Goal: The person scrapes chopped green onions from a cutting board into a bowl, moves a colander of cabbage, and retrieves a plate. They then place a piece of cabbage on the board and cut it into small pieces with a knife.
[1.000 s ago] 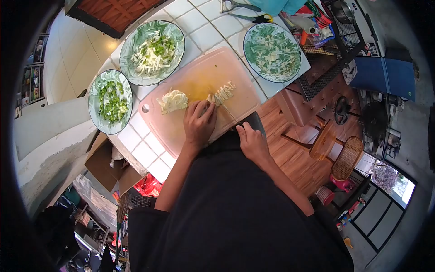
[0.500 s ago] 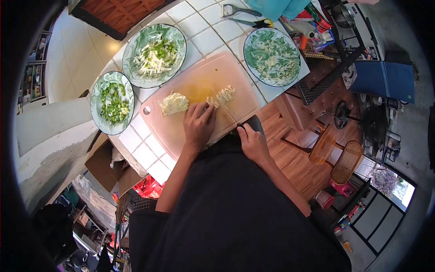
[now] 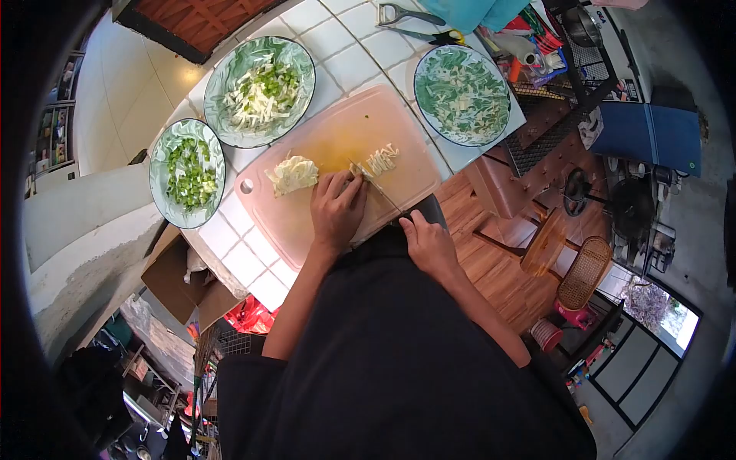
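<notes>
A pink cutting board (image 3: 299, 230) lies on the tiled counter. My right hand (image 3: 429, 244) is closed around the dark handle of a knife (image 3: 432, 210), whose thin blade reaches across the board. Close to the blade, my left hand (image 3: 337, 211) has its fingers bent and pressed together on a small piece of cabbage (image 3: 356, 169), mostly hidden under the fingertips. Beyond the blade lie pale cut cabbage strips (image 3: 382, 159). To the left of my left hand rests a larger chunk of cabbage (image 3: 293, 175), untouched by either hand.
A green-patterned bowl (image 3: 305, 61) holds shredded cabbage and chopped greens. Another bowl (image 3: 157, 178) has chopped greens, and a third (image 3: 502, 92), on the right, has pale shreds. Scissors (image 3: 448, 37) and a peeler (image 3: 414, 13) lie at the back. A chair (image 3: 586, 272) stands right.
The cut strips beyond the blade have shifted slightly. Both hands stay in nearly the same place, the knife still in my right hand; the view has moved a little.
</notes>
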`<state>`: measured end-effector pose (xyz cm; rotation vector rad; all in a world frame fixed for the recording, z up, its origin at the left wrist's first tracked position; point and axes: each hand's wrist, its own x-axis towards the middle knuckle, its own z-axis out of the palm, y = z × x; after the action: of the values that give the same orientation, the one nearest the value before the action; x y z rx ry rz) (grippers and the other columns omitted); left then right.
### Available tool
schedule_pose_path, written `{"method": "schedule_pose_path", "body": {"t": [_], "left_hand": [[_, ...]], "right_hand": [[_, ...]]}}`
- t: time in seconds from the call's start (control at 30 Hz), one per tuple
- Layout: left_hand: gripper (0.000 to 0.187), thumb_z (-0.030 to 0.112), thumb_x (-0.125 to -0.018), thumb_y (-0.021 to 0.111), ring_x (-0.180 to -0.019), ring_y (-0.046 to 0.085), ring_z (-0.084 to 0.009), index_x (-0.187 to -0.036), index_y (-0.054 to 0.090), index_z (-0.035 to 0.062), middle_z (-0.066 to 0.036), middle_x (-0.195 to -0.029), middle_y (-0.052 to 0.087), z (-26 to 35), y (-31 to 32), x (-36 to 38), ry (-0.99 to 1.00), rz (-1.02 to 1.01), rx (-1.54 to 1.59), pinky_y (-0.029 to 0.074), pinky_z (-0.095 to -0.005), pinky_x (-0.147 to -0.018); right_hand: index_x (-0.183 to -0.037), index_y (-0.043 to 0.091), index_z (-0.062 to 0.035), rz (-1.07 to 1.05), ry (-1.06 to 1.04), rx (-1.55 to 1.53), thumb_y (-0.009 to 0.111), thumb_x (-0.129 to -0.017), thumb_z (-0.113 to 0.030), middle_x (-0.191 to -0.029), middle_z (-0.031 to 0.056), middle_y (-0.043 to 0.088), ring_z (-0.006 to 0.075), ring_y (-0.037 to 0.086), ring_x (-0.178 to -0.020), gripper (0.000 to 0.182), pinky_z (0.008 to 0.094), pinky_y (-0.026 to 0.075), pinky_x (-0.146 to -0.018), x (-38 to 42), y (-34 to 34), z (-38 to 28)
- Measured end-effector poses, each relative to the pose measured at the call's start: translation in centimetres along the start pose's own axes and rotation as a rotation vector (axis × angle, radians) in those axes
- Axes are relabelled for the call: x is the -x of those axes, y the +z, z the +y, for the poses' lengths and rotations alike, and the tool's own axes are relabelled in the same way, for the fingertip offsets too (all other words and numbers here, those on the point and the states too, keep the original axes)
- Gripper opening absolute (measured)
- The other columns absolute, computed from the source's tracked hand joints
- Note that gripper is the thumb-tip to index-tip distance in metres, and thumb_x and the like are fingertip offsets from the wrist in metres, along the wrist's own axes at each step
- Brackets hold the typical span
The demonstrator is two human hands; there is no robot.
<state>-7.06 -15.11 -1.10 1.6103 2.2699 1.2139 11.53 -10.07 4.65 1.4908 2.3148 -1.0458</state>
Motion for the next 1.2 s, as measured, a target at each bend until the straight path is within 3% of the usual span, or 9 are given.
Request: {"method": "schedule_pose_path", "body": {"t": [0.33, 0.47, 0.73, 0.93, 1.07, 1.2], "left_hand": [[0.015, 0.008, -0.076, 0.078, -0.089, 0.062, -0.0247, -0.089, 0.072, 0.0042, -0.005, -0.093, 0.066, -0.2, 0.1, 0.5, 0.029, 0.037, 0.002, 0.051, -0.0372, -0.078], [0.015, 0.006, -0.076, 0.077, -0.09, 0.063, -0.0257, -0.089, 0.072, 0.0032, -0.006, -0.093, 0.066, -0.4, 0.1, 0.3, 0.046, 0.047, -0.001, 0.052, -0.0377, -0.08], [0.015, 0.006, -0.076, 0.076, -0.093, 0.064, -0.0267, -0.09, 0.072, 0.0023, -0.007, -0.097, 0.068, -0.3, -0.2, 0.7, 0.039, 0.02, -0.004, 0.053, -0.0375, -0.082], [0.017, 0.007, -0.078, 0.076, -0.093, 0.064, -0.0274, -0.093, 0.071, 0.0012, -0.008, -0.098, 0.068, -0.3, -0.7, 1.3, 0.018, 0.005, 0.028, 0.053, -0.0376, -0.083], [0.018, 0.007, -0.078, 0.076, -0.094, 0.063, -0.0279, -0.095, 0.072, 0.0015, -0.008, -0.099, 0.065, -0.1, -0.8, 1.2, 0.012, -0.009, -0.006, 0.052, -0.0389, -0.083], [0.019, 0.007, -0.078, 0.075, -0.096, 0.062, -0.0282, -0.096, 0.072, 0.0016, -0.008, -0.098, 0.065, -0.2, -0.8, 1.1, 0.047, 0.001, -0.031, 0.052, -0.0396, -0.083]], "right_hand": [[-0.088, 0.049, -0.0017, 0.033, 0.042, -0.14, 0.042, -0.105, -0.038, -0.068, 0.0292, 0.061, 0.0526, 0.06, -0.072, 0.041, 0.0602, 0.045, -0.059, 0.8, 0.2, 0.7], [-0.088, 0.049, -0.0021, 0.023, -0.049, -0.121, 0.042, -0.105, -0.038, -0.066, 0.0281, 0.061, 0.0521, 0.06, -0.07, 0.04, 0.0597, 0.045, -0.058, 0.5, 0.7, 0.5], [-0.087, 0.049, -0.0028, 0.05, -0.056, 0.018, 0.042, -0.105, -0.038, -0.069, 0.0276, 0.063, 0.0505, 0.063, -0.071, 0.04, 0.0591, 0.049, -0.061, -0.9, 1.2, -1.3], [-0.088, 0.05, -0.0023, 0.043, 0.042, -0.098, 0.043, -0.105, -0.038, -0.069, 0.0291, 0.061, 0.0519, 0.061, -0.072, 0.04, 0.0607, 0.047, -0.061, 0.8, 0.4, -0.1], [-0.088, 0.049, -0.0022, 0.053, -0.014, -0.137, 0.042, -0.105, -0.038, -0.068, 0.0295, 0.06, 0.0524, 0.059, -0.071, 0.04, 0.0615, 0.046, -0.06, 0.5, 0.5, 0.3], [-0.088, 0.05, -0.0032, -0.033, -0.022, -0.039, 0.043, -0.105, -0.038, -0.069, 0.029, 0.062, 0.0511, 0.061, -0.072, 0.039, 0.0608, 0.047, -0.062, 0.3, 0.0, -0.5]]}}
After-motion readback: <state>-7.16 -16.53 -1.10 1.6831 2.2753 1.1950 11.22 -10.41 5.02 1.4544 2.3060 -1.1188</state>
